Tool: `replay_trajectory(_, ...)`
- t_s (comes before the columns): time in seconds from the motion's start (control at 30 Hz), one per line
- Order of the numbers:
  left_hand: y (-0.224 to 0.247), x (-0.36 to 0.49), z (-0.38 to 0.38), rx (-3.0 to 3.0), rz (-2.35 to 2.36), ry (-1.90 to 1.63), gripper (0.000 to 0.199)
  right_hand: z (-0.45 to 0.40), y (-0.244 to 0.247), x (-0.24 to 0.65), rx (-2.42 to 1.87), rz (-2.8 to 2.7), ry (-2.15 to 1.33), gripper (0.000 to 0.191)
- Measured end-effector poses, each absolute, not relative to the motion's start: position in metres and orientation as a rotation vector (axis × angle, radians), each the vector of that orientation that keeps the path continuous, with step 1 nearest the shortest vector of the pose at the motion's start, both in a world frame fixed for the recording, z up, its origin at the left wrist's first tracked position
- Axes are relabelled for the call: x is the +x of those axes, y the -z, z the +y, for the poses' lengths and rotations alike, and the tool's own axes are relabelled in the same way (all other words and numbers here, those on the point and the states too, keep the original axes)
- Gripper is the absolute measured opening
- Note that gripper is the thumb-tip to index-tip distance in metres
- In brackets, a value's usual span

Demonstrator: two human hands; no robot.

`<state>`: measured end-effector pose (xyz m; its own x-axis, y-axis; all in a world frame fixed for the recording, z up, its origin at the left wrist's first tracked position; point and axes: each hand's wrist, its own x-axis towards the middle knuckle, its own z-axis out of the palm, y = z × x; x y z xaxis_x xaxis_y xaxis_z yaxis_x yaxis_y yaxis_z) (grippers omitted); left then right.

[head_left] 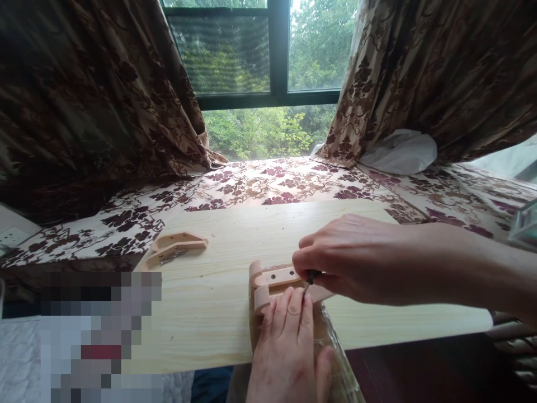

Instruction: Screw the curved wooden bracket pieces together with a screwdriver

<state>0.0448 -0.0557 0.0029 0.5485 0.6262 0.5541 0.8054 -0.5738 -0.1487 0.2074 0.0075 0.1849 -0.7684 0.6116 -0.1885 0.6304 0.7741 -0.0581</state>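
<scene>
Brace wooden bracket (263, 298) under flat left hand (286, 347), fingers nearly together, and, with probable dark-handled screwdriver (312, 275) pinched in right hand (348, 260), press along shaft line.

Pale wood-grain tabletop (226, 302), curved wooden pieces (188, 242), taped package (335, 361)

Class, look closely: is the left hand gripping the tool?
No, the right hand grips the tool, while the left hand lies over a wooden piece.

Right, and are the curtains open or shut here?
Open: the left curtain and the right curtain hang well apart, and the window, with greenery outside, shows between them.
</scene>
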Motion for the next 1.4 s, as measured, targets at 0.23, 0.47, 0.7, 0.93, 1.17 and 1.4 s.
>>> replay_trajectory(0.23,-0.009,0.046,-0.054,-2.373,-1.143,0.758,0.05,0.014,-0.182,0.207,1.152,2.787,0.087,0.016)
replay_trajectory(0.47,-0.005,0.044,-0.056,-2.367,-1.145,0.673,0.055,0.012,-0.178,0.205,1.005,2.884,0.143,0.012)
replay_trajectory(0.7,-0.003,0.044,-0.054,-2.366,-1.133,0.641,0.056,0.012,-0.18,0.204,1.062,2.843,0.027,0.016)
replay_trajectory(0.93,-0.004,0.045,-0.056,-2.349,-1.139,0.643,0.056,0.011,-0.179,0.205,1.127,2.778,0.081,0.022)
replay_trajectory(1.17,-0.006,0.048,-0.054,-2.334,-1.161,0.719,0.051,0.012,-0.19,0.205,1.004,2.731,0.08,0.011)
replay_trajectory(1.4,-0.005,0.047,-0.054,-2.354,-1.143,0.706,0.052,0.012,-0.188,0.201,0.985,2.748,0.044,0.013)
